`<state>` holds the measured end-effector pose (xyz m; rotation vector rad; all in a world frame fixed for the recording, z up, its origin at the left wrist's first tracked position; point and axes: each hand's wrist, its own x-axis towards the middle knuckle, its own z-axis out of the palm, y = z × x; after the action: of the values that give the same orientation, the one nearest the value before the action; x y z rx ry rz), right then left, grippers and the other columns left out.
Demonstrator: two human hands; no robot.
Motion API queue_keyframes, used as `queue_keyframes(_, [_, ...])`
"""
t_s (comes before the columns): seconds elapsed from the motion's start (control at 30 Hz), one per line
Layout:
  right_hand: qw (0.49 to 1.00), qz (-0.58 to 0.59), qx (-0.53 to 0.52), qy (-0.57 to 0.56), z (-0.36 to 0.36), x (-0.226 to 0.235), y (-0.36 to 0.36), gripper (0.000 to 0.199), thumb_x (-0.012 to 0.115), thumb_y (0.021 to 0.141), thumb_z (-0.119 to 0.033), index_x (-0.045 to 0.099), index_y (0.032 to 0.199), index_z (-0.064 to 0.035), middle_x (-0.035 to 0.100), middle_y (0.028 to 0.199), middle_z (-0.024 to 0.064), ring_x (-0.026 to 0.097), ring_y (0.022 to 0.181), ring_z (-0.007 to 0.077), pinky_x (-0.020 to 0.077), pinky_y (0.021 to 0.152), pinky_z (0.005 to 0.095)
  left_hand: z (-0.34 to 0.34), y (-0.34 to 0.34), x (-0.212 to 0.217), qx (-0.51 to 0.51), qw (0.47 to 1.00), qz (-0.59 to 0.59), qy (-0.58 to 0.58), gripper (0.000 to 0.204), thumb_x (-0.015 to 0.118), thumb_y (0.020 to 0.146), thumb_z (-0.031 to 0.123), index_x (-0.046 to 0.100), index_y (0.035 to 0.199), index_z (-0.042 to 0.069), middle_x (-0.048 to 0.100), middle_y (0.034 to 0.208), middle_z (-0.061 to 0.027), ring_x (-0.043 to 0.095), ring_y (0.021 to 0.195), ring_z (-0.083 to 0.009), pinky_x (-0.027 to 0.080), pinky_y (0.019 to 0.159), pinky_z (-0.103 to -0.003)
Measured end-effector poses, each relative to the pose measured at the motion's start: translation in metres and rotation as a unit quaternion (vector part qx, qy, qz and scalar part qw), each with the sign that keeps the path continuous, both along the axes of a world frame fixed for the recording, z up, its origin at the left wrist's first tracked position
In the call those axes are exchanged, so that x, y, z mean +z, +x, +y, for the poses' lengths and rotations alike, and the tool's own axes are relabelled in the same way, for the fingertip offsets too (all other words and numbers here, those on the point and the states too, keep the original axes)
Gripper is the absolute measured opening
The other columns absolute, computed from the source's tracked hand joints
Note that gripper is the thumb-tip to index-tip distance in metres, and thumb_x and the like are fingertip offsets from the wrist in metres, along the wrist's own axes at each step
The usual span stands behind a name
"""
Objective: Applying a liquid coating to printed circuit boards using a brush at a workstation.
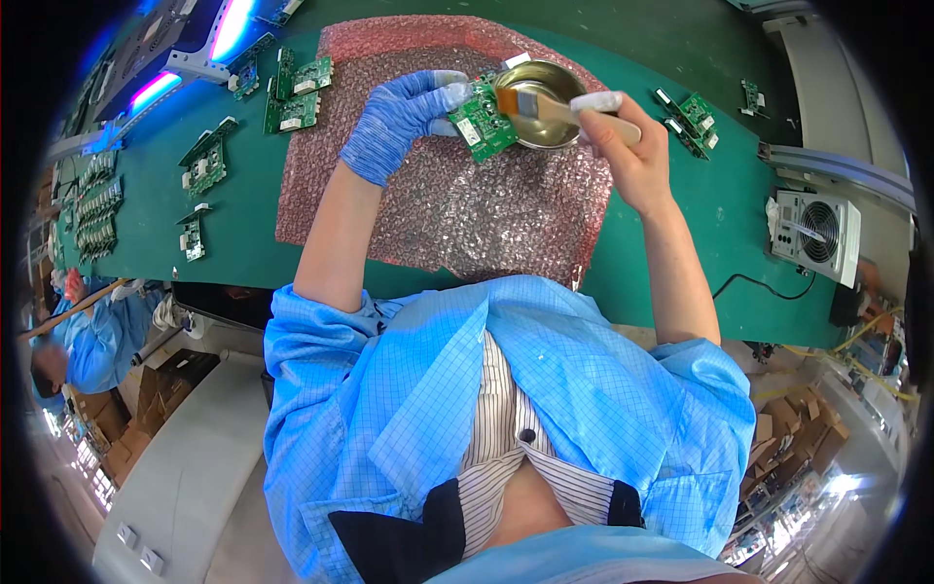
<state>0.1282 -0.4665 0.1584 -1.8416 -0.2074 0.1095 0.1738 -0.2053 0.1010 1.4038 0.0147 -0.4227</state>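
Observation:
My left hand (404, 117), in a blue knitted glove with pale fingertips, grips a green circuit board (484, 127) by its left edge. In my right hand (630, 146), bare except for a white cover on a finger, is a flat paintbrush (545, 107) with a pale handle. Its brown bristles touch or hover just over the board's right edge; I cannot tell which. Behind the brush stands a round metal bowl (555, 76), partly hidden by brush and board. Pink bubble wrap (467, 214) lies under bowl and hands.
More circuit boards (297, 95) rest on the green table (253, 234) at the left, and others (691, 122) at the right. A grey fan unit (817, 229) with a cable stands at the right edge. A lit frame (199, 68) rises far left. Another person (107, 336) is at the left.

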Motion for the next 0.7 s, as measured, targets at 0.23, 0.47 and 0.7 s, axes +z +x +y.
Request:
queue_keyframes(0.23, [0.998,0.060,0.030,0.008,0.001,-0.014,-0.011,0.022,0.060,0.087,-0.023,0.062,0.096,-0.0028,0.062,0.076,0.0006,0.057,0.067,0.0078,0.0469,0.062,0.0232,0.007,-0.002,-0.005,0.032,0.997,-0.002,-0.065,0.037,0.068,0.082,0.024,0.060,0.112,0.002,0.064,0.101,-0.0081,0.064,0.089,-0.0166,0.057,0.070,-0.029])
queue_keyframes(0.47, [0.993,0.022,-0.092,0.072,0.013,-0.024,-0.017,0.019,0.060,0.087,-0.020,0.062,0.093,-0.0025,0.063,0.071,0.0018,0.057,0.060,0.0068,0.0449,0.054,0.0212,0.005,-0.006,-0.014,0.090,0.991,0.002,-0.104,0.032,0.066,0.083,0.020,0.058,0.109,0.003,0.063,0.102,-0.0083,0.063,0.093,-0.0185,0.058,0.074,-0.031])
queue_keyframes(0.7, [0.997,0.007,-0.070,-0.012,0.022,-0.020,-0.017,0.014,0.061,0.086,-0.017,0.064,0.091,-0.0036,0.064,0.069,0.0032,0.059,0.063,0.0075,0.0475,0.057,0.0234,0.006,-0.008,-0.011,0.106,0.988,-0.007,-0.114,0.030,0.066,0.083,0.018,0.057,0.109,0.005,0.062,0.102,-0.0078,0.063,0.094,-0.0194,0.057,0.076,-0.032])
